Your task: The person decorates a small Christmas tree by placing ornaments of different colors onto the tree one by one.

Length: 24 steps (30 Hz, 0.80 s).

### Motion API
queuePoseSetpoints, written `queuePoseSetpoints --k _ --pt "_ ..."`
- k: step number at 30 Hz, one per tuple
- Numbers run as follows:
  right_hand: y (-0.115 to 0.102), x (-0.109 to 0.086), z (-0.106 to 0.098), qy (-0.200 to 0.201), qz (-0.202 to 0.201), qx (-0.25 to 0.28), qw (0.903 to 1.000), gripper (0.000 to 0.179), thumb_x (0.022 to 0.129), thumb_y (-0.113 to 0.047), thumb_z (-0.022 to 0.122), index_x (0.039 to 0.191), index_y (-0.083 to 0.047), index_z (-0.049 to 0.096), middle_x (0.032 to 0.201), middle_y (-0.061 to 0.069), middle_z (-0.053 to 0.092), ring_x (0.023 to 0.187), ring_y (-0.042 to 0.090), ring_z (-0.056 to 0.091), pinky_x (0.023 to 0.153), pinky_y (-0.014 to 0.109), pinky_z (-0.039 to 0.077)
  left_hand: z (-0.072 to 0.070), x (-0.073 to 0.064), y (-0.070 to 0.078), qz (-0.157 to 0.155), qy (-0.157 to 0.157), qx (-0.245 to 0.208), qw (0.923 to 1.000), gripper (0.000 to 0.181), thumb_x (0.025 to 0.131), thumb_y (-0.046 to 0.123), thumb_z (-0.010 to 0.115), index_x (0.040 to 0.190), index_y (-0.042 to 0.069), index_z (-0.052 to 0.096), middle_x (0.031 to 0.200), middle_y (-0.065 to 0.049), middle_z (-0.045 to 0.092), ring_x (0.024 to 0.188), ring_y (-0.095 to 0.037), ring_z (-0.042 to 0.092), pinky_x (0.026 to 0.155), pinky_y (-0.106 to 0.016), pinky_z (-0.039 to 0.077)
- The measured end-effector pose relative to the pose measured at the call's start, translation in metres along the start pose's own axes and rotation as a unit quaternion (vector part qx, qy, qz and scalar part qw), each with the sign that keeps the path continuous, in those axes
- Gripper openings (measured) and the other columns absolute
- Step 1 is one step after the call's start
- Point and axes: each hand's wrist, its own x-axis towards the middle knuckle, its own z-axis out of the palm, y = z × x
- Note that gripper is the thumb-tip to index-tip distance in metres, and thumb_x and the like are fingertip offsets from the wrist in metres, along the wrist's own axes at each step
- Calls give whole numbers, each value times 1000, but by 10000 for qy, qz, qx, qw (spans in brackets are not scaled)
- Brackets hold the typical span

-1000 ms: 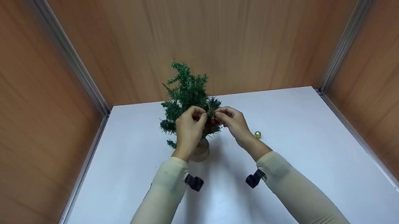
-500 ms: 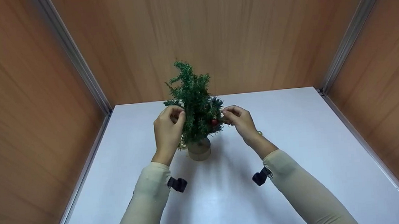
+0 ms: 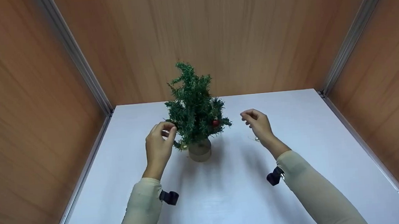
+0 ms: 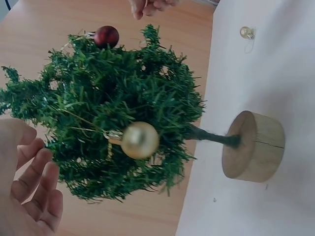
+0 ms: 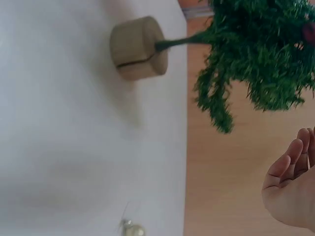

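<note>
A small green artificial Christmas tree [image 3: 193, 105] stands upright on a round wooden base [image 3: 200, 151]. My left hand [image 3: 157, 145] is at its lower left side, fingers loosely bent, with nothing visible in them; whether the fingertips touch the foliage is unclear. Off to the right of the tree, my right hand [image 3: 261, 126] hovers apart from it, relaxed and holding nothing. A gold bauble [image 4: 140, 140] hangs by a thread on the near branches in the left wrist view. On the right side hangs a dark red bauble [image 3: 215, 122].
Another gold bauble [image 4: 246, 32] with a thread loop lies on the white table [image 3: 213, 200], below my right hand. Wooden panels [image 3: 250, 36] close in the table at the back and both sides, with metal posts at the corners.
My left hand has drawn away leftward and down from the middle of the tree. My right hand has left the branches, moving right. The red bauble now shows uncovered.
</note>
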Motion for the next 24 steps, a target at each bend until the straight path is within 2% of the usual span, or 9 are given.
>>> queuePoseSetpoints --k 4,12,19,24 --pt "18 4 -13 189 91 -148 9997 32 87 -34 58 102 -5 61 92 8 59 85 28 53 71 32 43 3 -8 -11 -142 1 -21 9999 8 85 23 63 92 19 63 86 8 58 71 -7 54 59 -28 43" --pt "46 7 -33 867 152 -593 9943 23 85 -25 63 97 -5 62 90 7 59 78 17 53 69 26 43 10 -20 -38 -803 -132 8 9967 11 86 27 62 92 18 63 88 6 58 73 -10 53 58 -29 43" --pt "59 10 -40 885 263 -791 9926 24 85 -25 63 99 -6 62 92 8 58 81 18 54 70 28 43 15 -25 -48 -1057 -232 -95 9941 19 85 35 61 93 18 62 88 6 58 72 -12 54 59 -29 44" --pt "73 11 -47 820 385 -953 9913 26 86 -25 62 103 -6 60 96 6 57 85 17 54 72 28 44 20 -29 -48 -1199 -384 -149 9919 17 85 32 62 94 18 61 87 6 58 72 -12 54 61 -28 44"
